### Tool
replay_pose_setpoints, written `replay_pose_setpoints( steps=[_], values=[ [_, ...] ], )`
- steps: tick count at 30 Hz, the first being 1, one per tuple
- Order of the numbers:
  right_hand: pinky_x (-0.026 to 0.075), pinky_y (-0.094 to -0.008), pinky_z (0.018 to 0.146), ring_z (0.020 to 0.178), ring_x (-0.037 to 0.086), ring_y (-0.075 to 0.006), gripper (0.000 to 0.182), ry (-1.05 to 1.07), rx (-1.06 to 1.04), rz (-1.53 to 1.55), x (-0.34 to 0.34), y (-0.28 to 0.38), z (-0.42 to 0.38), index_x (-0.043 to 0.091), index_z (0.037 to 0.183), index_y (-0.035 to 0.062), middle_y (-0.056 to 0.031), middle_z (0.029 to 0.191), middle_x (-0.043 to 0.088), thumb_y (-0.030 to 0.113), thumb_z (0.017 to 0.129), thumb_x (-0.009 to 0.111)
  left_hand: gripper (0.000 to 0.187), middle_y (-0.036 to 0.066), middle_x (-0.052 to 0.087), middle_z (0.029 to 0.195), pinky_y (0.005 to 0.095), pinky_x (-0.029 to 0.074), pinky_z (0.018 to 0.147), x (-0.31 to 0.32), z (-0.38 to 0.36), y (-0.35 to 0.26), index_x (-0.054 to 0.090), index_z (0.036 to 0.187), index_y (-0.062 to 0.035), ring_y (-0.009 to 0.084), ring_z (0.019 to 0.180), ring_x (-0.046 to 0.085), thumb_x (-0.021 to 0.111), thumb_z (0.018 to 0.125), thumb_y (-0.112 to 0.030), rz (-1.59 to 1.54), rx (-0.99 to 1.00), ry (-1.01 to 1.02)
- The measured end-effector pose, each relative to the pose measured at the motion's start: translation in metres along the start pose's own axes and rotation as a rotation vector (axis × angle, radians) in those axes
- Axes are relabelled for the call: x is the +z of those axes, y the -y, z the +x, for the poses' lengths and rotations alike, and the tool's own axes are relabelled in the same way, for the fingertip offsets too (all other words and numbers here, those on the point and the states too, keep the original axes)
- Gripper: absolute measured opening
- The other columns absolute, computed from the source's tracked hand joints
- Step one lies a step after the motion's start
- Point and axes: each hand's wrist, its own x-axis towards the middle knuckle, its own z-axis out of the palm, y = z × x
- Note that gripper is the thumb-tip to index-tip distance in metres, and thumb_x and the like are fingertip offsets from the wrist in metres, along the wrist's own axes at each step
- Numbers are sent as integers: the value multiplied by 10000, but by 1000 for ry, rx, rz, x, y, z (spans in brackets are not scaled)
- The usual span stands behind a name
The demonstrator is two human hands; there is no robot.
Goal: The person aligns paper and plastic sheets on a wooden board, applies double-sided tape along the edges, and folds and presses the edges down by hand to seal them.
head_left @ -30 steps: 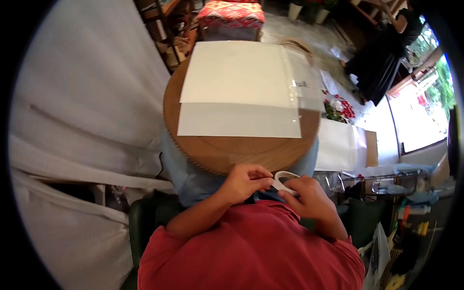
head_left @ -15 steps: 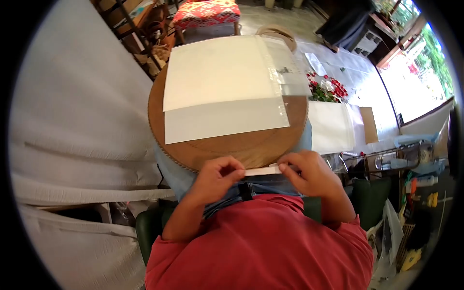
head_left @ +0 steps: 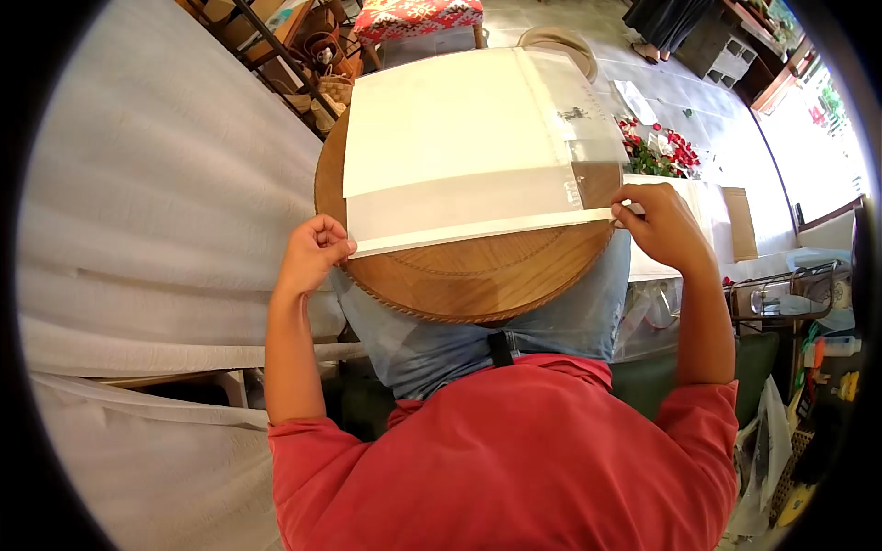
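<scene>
A long narrow white strip is stretched along the near edge of a pale sheet on a round wooden table. My left hand pinches its left end at the table's left rim. At the right rim, my right hand pinches the other end between thumb and fingers. A large cream sheet lies over the farther part of the pale sheet. Clear plastic shows along the right side of the sheets.
Red and white flowers are right of the table, beyond more pale sheets. A patterned stool stands behind. White cloth hangs at left. A person's dark clothing and feet show at the back right.
My hands have moved apart and forward, from near my waist to the table's two sides. The strip between them now shows much longer and lies along the sheet's near edge.
</scene>
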Motion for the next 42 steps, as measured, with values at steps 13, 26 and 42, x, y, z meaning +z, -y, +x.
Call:
replay_pose_setpoints(
  steps=[13, 26, 42],
  values=[
    [584, -471, 844, 883, 744, -383, 181, 125, 115, -334, 29, -14, 18, 837, 953, 75, -168, 931, 791, 207, 889, 730, 186, -12, 643, 716, 224, 438, 551, -10, 21, 30, 645, 918, -68, 84, 628, 593, 811, 861, -6, 138, -100, 3],
    [570, -484, 833, 890, 735, -401, 332, -5, 248, -200, 39, -18, 22, 818, 883, 36, -219, 876, 762, 366, 856, 830, 183, 19, 688, 749, 248, 484, 590, -9, 20, 25, 638, 920, -58, 93, 627, 600, 790, 877, 33, 138, -101, 12],
    [572, -467, 837, 883, 737, -381, 273, 61, 240, -134, 42, -22, 26, 803, 877, 58, -194, 884, 769, 329, 846, 792, 177, -20, 630, 741, 243, 462, 604, -8, 19, 28, 640, 929, -58, 76, 645, 561, 780, 865, 31, 172, -102, -7]
  ],
)
